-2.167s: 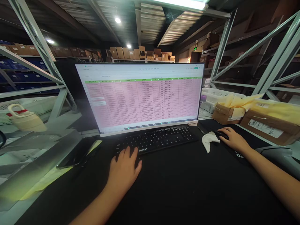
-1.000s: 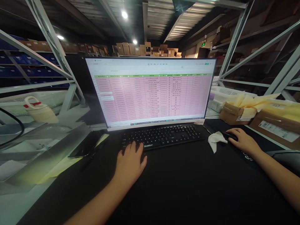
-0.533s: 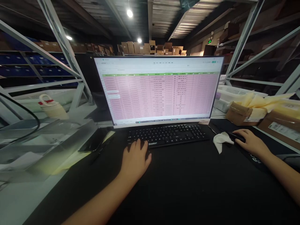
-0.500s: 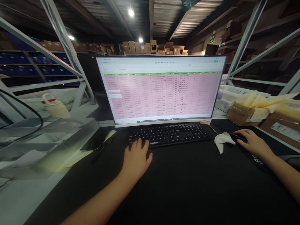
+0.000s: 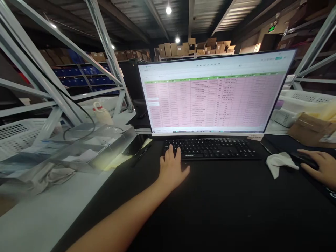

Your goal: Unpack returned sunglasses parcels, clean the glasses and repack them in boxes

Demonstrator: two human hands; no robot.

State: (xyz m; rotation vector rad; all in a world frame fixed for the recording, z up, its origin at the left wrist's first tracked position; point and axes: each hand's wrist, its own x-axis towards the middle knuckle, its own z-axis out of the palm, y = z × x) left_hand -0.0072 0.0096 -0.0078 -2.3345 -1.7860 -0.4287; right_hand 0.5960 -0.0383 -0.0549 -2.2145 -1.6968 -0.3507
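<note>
My left hand [image 5: 172,167] lies with fingers spread at the left front of a black keyboard [image 5: 210,148], its fingertips over the lower left keys. At the right edge my right hand [image 5: 322,168] is wrapped around a black computer mouse [image 5: 307,159]. Between the keyboard and the mouse lies a crumpled white tissue [image 5: 279,162]. Behind the keyboard stands a monitor [image 5: 210,96] showing a spreadsheet with pink rows under a green header. The text on it is too small to read.
A black phone [image 5: 133,146], a pen [image 5: 142,154] and yellow paper lie left of the keyboard. Further left are a clear divided tray [image 5: 105,154] and a cream bottle [image 5: 103,114]. A cardboard box [image 5: 307,130] and white baskets [image 5: 304,96] stand at the right.
My view has turned left, so everything sits further right in it. My left hand's fingers have shifted slightly over the keys; the right hand stays on the mouse.
</note>
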